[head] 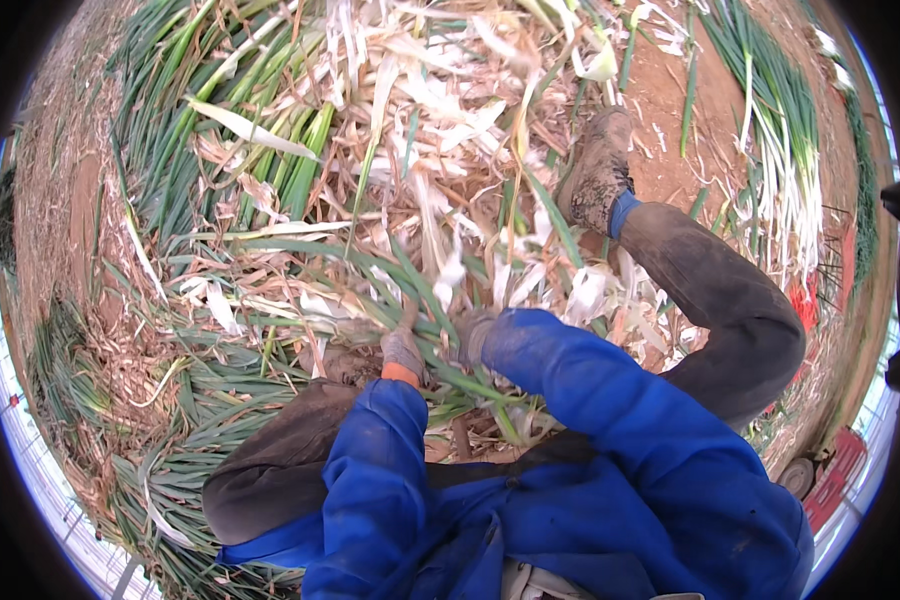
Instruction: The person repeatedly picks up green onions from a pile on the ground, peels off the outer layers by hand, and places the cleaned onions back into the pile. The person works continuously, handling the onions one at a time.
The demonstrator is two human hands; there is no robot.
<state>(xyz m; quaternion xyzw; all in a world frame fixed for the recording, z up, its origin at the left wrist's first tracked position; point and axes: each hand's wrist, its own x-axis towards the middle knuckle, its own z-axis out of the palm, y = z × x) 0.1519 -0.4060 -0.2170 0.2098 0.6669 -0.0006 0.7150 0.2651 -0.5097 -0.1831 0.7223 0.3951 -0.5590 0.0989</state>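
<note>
My left hand (403, 349), in a dirty glove with an orange cuff, is closed around green onion leaves (429, 300) just above the ground between my legs. Close beside it on the right is my right hand (474, 335), also gloved. It is blurred and partly hidden by its blue sleeve, so its grip on the leaves is unclear. More long green leaves (469, 384) run below both hands. Beyond them spreads a thick litter of pale, dry peeled onion skins (435, 97).
Untrimmed green onions lie in a heap (172, 112) at upper left. Cut green leaves (217, 420) pile up at lower left. Cleaned onions with white stems (787, 172) lie on bare soil at right. My muddy right shoe (601, 172) stands among the skins. A red crate (836, 476) is at lower right.
</note>
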